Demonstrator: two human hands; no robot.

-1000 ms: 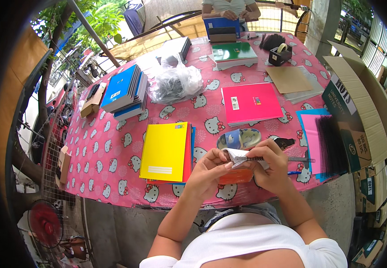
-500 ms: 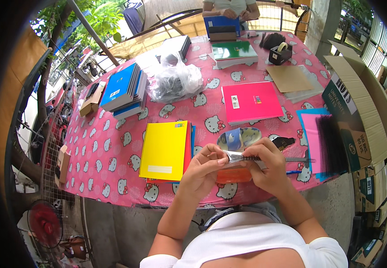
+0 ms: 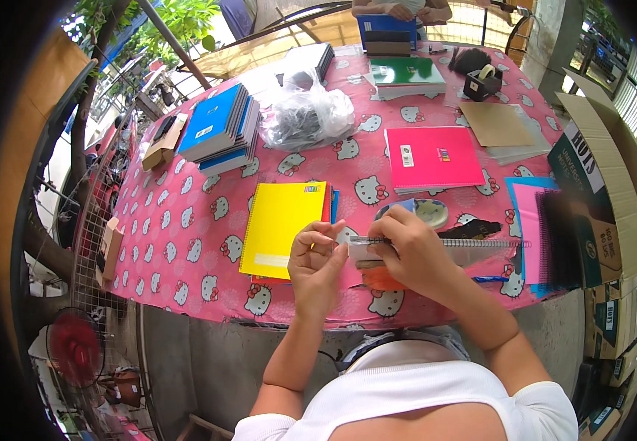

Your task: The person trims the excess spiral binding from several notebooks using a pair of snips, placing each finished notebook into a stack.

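A spiral-bound notebook (image 3: 473,253) is held upright before me, its dark wire coil along the top edge and seen nearly edge-on. My right hand (image 3: 410,246) pinches the coil toward its left end. Just beyond that end, my left hand (image 3: 315,264) has its thumb and fingers apart, with nothing visible between them. A yellow notebook (image 3: 285,228) tops a small stack to the left. Behind the hands lie a patterned round item (image 3: 430,213) and a black item (image 3: 473,229). An orange item (image 3: 378,277) is partly hidden below the right hand.
The pink patterned tablecloth (image 3: 186,220) carries a pink notebook (image 3: 434,158), blue notebooks (image 3: 212,121), a plastic bag (image 3: 307,117) and a tape dispenser (image 3: 482,82). Loose black coils (image 3: 557,239) lie beside an open carton (image 3: 590,176) at right. Another person's hands (image 3: 414,13) are across the table.
My left hand has come away from the coil's end and opened. My right hand has shifted left along the coil, and more of the notebook's page shows. The view has shifted slightly.
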